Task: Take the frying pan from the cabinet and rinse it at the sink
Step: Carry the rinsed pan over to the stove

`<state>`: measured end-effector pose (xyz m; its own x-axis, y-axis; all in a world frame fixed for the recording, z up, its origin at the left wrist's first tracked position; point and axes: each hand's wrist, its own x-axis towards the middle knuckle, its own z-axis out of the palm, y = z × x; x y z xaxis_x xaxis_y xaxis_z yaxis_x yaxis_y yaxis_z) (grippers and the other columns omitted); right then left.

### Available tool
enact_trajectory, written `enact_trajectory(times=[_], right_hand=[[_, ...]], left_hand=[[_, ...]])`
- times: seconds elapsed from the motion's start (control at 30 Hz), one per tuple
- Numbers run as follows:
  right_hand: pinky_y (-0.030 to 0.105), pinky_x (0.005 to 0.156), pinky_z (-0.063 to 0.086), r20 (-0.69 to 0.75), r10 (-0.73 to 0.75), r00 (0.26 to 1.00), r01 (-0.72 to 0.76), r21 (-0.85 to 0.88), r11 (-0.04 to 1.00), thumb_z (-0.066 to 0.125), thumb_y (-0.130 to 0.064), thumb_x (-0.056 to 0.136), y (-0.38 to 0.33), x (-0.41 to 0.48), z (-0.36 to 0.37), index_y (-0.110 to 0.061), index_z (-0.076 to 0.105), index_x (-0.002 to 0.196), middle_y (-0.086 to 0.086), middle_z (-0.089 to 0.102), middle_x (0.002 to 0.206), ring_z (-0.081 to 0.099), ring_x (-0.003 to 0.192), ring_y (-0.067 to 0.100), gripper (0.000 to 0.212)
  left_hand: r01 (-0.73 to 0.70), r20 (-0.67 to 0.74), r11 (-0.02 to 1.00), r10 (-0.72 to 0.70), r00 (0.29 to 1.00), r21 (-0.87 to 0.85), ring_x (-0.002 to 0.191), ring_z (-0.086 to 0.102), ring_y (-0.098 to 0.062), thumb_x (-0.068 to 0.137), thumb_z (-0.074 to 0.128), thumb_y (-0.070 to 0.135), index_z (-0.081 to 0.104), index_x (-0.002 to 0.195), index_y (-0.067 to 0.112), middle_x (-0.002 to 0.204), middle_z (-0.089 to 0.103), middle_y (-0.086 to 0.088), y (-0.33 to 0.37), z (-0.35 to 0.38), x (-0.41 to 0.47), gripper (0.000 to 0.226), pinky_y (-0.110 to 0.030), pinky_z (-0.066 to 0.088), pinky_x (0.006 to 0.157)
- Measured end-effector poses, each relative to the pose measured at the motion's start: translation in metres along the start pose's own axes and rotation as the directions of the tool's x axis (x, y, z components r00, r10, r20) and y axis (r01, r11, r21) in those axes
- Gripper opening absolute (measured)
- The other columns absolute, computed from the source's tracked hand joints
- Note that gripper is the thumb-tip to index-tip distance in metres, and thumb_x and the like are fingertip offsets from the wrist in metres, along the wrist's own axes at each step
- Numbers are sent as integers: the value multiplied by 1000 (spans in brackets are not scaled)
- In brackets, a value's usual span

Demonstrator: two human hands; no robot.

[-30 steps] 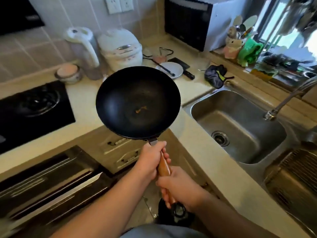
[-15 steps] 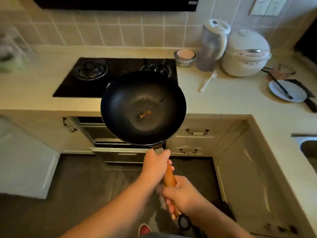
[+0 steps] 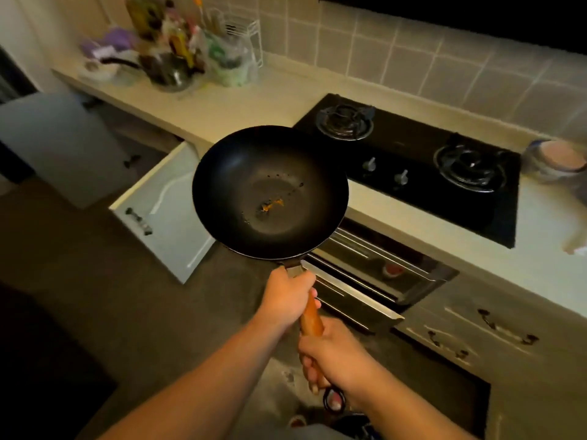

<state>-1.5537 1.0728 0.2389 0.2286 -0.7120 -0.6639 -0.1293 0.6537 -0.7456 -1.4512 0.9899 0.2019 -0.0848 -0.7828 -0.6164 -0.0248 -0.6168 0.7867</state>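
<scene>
Your left hand [image 3: 287, 296] and right hand [image 3: 333, 354] cover most of the wooden handle [image 3: 311, 319], so you see only a short stretch between them. The frying pan [image 3: 270, 192] hides the counter edge behind it. The clutter [image 3: 178, 49] in the far corner is too blurred to identify. The jar [image 3: 559, 160] at right is smeared, its contents unclear.

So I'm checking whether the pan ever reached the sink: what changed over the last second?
The view swung left: the sink, in sight a second ago, is gone, and the gas hob and an open cabinet door now show. The frying pan went along. Unchanged: left hand and right hand both grip its wooden handle; orange residue remains inside.
</scene>
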Motion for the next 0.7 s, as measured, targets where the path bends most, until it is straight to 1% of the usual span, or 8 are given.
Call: enact_trajectory(times=[0.1,0.17,0.3,0.37,0.47,0.6,0.67,0.7], right_hand=[[24,39,44,24,-27,999,27,-14,1000,52,2,84,-21,30,12,-7,56,78,0,54,47,50,37,12,12],[24,39,45,54,-33,998,35,-26,999,52,2,85,-38,51,15,-6,56,79,1,53,48,50,38,12,11],[25,42,46,122,-25,992,34,-73,997,51,1,89,-77,101,10,-7,56,81,0,53,51,50,40,11,13],[26,44,46,143,-18,990,33,-102,994,51,0,90,-99,127,5,-8,56,81,1,53,53,50,43,11,13],[26,44,44,194,-33,980,56,-112,992,50,1,89,-132,161,-2,-8,55,80,2,52,53,49,43,12,14],[25,43,42,225,-35,974,61,-108,992,46,4,86,-172,204,2,-7,52,78,3,48,51,46,40,12,15],[25,42,41,229,-8,974,32,-101,994,44,5,85,-186,222,9,-8,52,76,3,47,51,45,41,13,17],[25,42,41,229,-5,973,28,-101,994,44,6,84,-193,231,12,-7,51,74,3,47,50,44,41,13,18]], left_hand=[[-8,-50,999,5,999,-46,47,65,-10,90,62,17,53,125,1,52,66,3,13,-27,25,40,-22,54,51],[-11,-80,998,7,997,-57,47,65,-10,89,62,17,52,124,1,50,66,4,24,-42,44,39,-22,53,48],[-19,-147,996,6,989,-89,47,66,-11,86,61,19,59,111,4,52,66,4,51,-64,90,29,-20,51,46],[-30,-179,993,9,984,-112,48,65,-12,83,61,18,59,106,6,52,66,3,68,-71,114,26,-23,52,48],[-61,-247,988,24,969,-141,44,62,-14,80,59,15,58,95,3,49,62,1,96,-81,146,19,-25,52,47],[-75,-327,992,37,944,-106,42,61,-15,83,57,12,59,92,3,49,61,0,132,-102,181,13,-25,52,46],[-84,-350,992,46,935,-93,40,60,-15,84,56,9,59,83,3,51,59,-3,147,-114,193,7,-24,51,43],[-90,-358,992,52,932,-91,38,59,-15,84,56,7,59,77,4,51,58,-5,154,-120,198,8,-23,51,42]])
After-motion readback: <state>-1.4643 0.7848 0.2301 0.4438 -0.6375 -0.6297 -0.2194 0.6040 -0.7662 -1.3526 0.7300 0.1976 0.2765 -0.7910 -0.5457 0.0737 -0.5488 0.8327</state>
